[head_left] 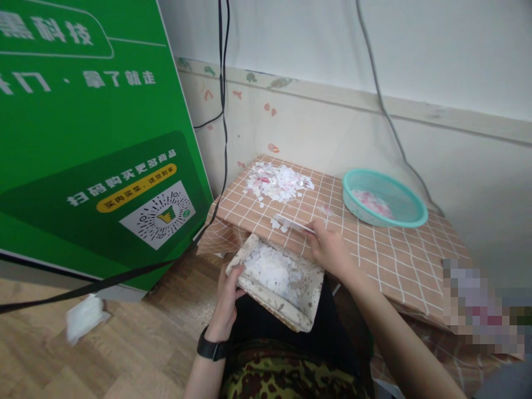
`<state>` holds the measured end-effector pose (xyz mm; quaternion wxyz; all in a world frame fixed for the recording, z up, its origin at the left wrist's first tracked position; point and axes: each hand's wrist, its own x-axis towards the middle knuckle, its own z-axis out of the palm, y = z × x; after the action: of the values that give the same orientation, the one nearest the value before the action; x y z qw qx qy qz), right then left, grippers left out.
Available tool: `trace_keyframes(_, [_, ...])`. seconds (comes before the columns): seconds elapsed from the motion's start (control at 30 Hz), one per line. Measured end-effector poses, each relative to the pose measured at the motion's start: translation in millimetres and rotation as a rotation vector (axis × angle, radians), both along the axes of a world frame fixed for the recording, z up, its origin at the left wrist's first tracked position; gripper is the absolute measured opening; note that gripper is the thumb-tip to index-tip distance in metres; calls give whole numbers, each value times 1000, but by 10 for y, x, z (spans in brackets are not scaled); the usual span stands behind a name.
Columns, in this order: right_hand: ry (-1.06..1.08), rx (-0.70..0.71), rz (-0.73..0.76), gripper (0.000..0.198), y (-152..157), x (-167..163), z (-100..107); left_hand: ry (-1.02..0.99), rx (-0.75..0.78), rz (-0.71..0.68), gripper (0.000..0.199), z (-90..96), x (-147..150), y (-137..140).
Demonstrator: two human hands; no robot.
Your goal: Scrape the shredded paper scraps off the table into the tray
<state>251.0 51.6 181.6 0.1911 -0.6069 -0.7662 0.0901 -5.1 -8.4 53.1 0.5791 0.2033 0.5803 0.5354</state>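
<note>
My left hand (pixel 230 299) grips the left rim of a shallow cream tray (pixel 310 293) with brown blotches. Small white paper scraps (pixel 272 271) lie inside it. The tray is tilted and held against the front edge of the table. My right hand (pixel 328 246) is closed on a thin, flat, whitish strip (pixel 293 223), whose exact kind I cannot make out. Its far end touches a few loose scraps (pixel 278 224) on the cloth, just beyond the tray. Farther back lies a spread-out heap of white and pinkish paper scraps (pixel 282 183).
A checked brown tablecloth (pixel 374 266) covers the table. On it stands a turquoise plastic basket (pixel 405 216) with pinkish-white pieces. A green cabinet (pixel 83 122) is on the left, with dark cables (pixel 224 111) hanging beside it. A white bag-like item (pixel 86 318) lies on the floor.
</note>
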Motion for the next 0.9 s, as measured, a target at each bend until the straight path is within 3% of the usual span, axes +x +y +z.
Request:
trace_keyframes(0.23, [108,114,2,17,-92,114,-40,-20,15,-17,47,34,4,-19])
trace_keyframes(0.47, [79,104,-76,18,-17,172,-95,-31,-16,-9,50,0,-8,-2])
trace_keyframes(0.7, [22,78,-78,15,243,-72,-85,-17,-16,-19,50,23,0,-9])
trace_keyframes(0.9, [47,164,-47,20,345,-195,-151,-3,-15,-18,47,31,-7,-9])
